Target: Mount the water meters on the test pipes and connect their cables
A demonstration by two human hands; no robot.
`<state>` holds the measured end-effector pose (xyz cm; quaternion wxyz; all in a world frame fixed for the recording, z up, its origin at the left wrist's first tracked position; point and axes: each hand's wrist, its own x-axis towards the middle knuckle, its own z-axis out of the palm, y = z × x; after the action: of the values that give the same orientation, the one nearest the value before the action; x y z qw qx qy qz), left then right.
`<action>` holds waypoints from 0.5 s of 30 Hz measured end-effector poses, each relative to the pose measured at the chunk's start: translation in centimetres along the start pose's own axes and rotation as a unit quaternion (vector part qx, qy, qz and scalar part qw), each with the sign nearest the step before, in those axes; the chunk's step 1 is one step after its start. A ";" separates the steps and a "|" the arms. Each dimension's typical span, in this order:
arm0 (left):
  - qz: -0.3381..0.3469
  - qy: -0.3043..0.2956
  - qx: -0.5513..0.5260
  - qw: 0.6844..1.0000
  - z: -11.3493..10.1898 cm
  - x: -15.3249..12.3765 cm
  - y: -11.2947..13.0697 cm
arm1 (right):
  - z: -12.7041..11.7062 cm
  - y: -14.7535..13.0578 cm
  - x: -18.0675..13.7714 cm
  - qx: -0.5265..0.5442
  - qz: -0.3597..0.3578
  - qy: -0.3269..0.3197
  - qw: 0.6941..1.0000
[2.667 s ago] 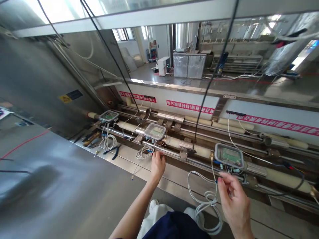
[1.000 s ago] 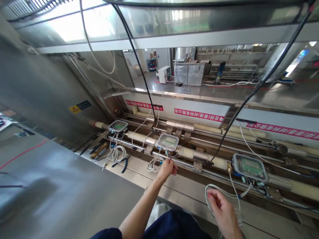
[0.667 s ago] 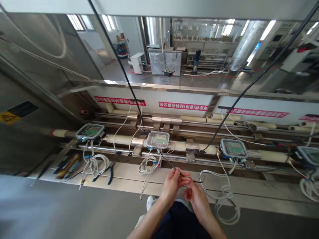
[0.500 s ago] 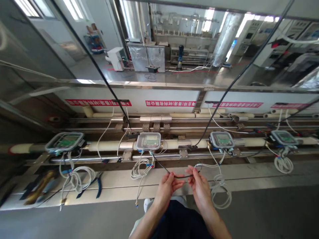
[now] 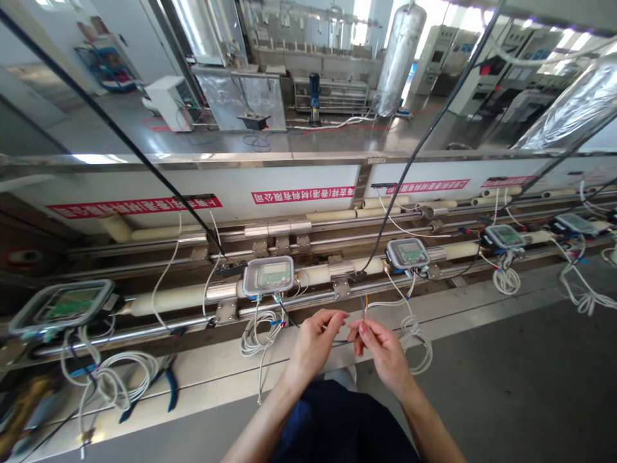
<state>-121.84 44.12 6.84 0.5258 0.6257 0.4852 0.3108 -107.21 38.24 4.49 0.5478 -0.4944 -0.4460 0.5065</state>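
Note:
My left hand (image 5: 312,344) and my right hand (image 5: 380,350) are close together over the bench's front ledge, both pinching a thin black cable (image 5: 289,319). The cable runs up to a clear-lidded meter box (image 5: 268,276) mounted on a cream-insulated pipe (image 5: 183,298). Coloured wire ends (image 5: 364,305) stick up from my right fingers. A coil of white cable (image 5: 254,328) hangs below the box, left of my left hand. A second white coil (image 5: 418,337) lies just right of my right hand.
More meter boxes sit along the pipe at left (image 5: 60,305) and right (image 5: 407,253), (image 5: 504,236). Blue-handled pliers (image 5: 168,389) lie on the ledge at left. Black cables (image 5: 144,167) hang diagonally overhead. A steel wall with red labels (image 5: 301,194) stands behind.
My left hand left the meter box and my right hand left the white cable; both came together on the black cable. The view swung right and down, and wire ends now show.

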 end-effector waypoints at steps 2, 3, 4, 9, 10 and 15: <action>0.011 0.012 -0.024 1.000 0.6 0.6 1.1 | 0.1 -0.2 -0.2 -0.038 0.004 -0.024 0.999; 0.017 0.032 -0.030 0.999 0.8 0.8 1.5 | 0.2 -0.2 -0.3 -0.051 0.007 -0.032 0.998; 0.022 0.051 -0.031 0.998 0.9 0.9 1.7 | 0.2 -0.2 -0.3 -0.060 0.008 -0.037 0.997; -0.001 0.000 -0.041 0.999 1.1 1.4 1.9 | 0.4 -0.5 -0.5 -0.108 0.006 -0.049 0.993; -0.008 -0.009 -0.053 0.999 1.1 1.4 1.9 | 0.5 -0.6 -0.5 -0.114 0.007 -0.050 0.992; -0.018 -0.015 -0.090 0.996 1.1 1.5 2.1 | 0.7 -0.6 0.2 -0.007 0.033 -0.001 0.999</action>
<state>-119.79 45.17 8.41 0.5929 0.5719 0.4579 0.3343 -107.86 38.49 5.20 0.5268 -0.5122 -0.4338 0.5215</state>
